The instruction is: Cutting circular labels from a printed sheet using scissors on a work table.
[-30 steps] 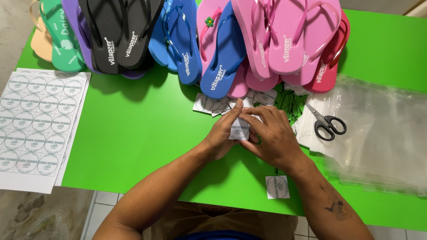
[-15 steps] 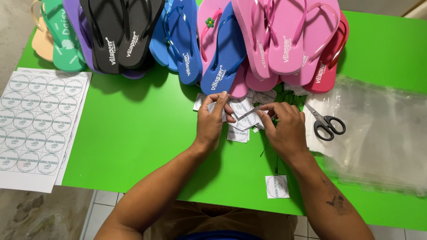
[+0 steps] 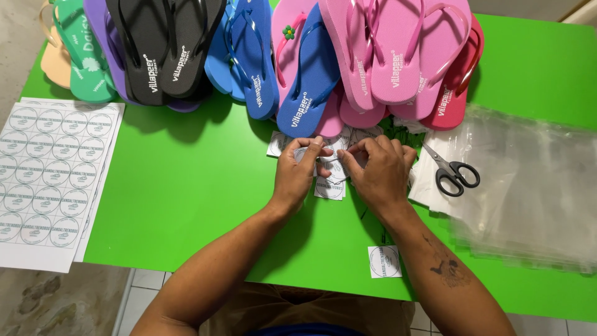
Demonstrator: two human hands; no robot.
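Below the sandals, both hands' fingers pinching one flat square label

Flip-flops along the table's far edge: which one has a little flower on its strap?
The pink flip-flop just left of the overlapping blue flip-flop, in the middle of the row. A small green flower sits on its strap; no other strap shows one.

Packing workshop: flip-flops, label sheets, plastic bags.
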